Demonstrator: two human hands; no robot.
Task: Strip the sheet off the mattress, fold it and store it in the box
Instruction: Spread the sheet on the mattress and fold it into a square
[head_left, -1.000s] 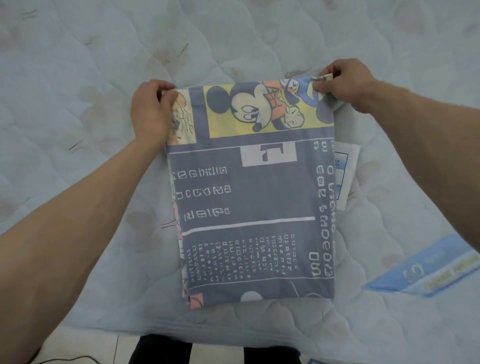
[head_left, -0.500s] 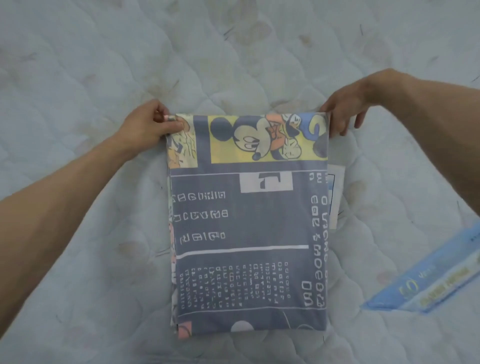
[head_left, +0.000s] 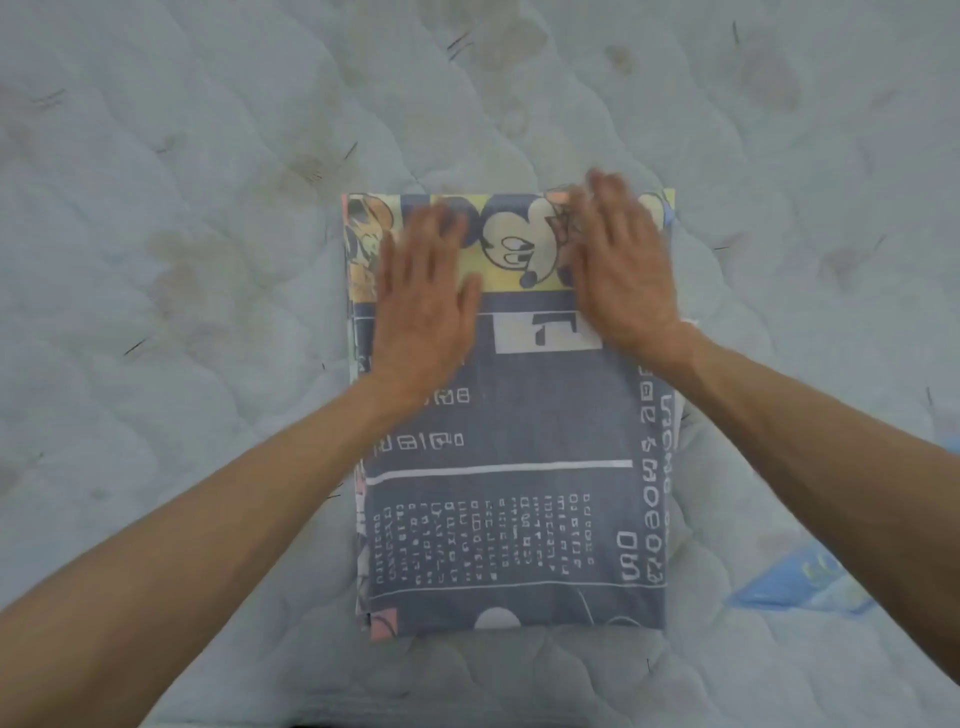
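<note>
The folded sheet (head_left: 509, 467), grey-blue with white lettering and a yellow cartoon-mouse band at its far edge, lies flat as a rectangle on the bare quilted mattress (head_left: 208, 260). My left hand (head_left: 423, 306) rests palm down on the sheet's far left part, fingers spread. My right hand (head_left: 623, 270) lies flat on the far right part, blurred by motion. Neither hand grips the cloth. No box is in view.
A blue label (head_left: 800, 587) is sewn to the mattress at the right, near my right forearm. The mattress surface is stained and quilted, stretching out on every side of the sheet. Its near edge runs along the bottom of the view.
Both hands have let go of the sheet's far corners and now lie flat on top of it. The sheet's far edge has come down flat on the mattress.
</note>
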